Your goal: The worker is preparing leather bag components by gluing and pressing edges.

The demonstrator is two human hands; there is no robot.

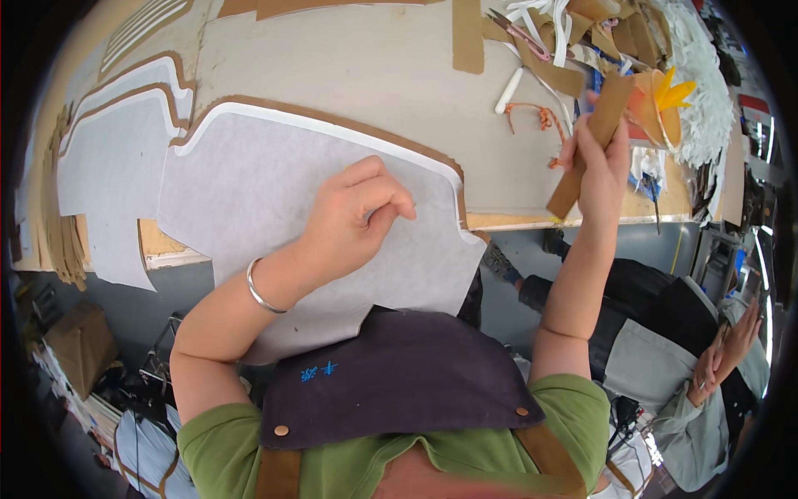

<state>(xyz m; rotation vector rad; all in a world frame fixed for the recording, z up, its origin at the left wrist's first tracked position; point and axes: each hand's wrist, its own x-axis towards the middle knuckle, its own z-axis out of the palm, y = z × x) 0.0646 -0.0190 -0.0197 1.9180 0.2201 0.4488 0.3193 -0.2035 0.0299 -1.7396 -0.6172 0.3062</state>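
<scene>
My right hand point(600, 154) grips a flat brown strip point(611, 104), held slantwise above the table's front edge on the right. My left hand point(359, 208) hovers over or rests on a large pale panel point(258, 187); I cannot tell which. Its fingers are curled, thumb and forefinger close together, and whatever they may hold is hidden. A white band point(324, 133) and a brown margin follow the panel's curved far edge. The near part of the panel hangs over the table edge toward my apron.
Similar edged panels point(116, 141) lie at the left. At the back right are scissors point(528, 37), a white-handled tool point(509, 91), tangled orange cord point(544, 116), brown and white scraps, and an orange container point(652, 108). Another person's hands point(723, 358) show at the far right.
</scene>
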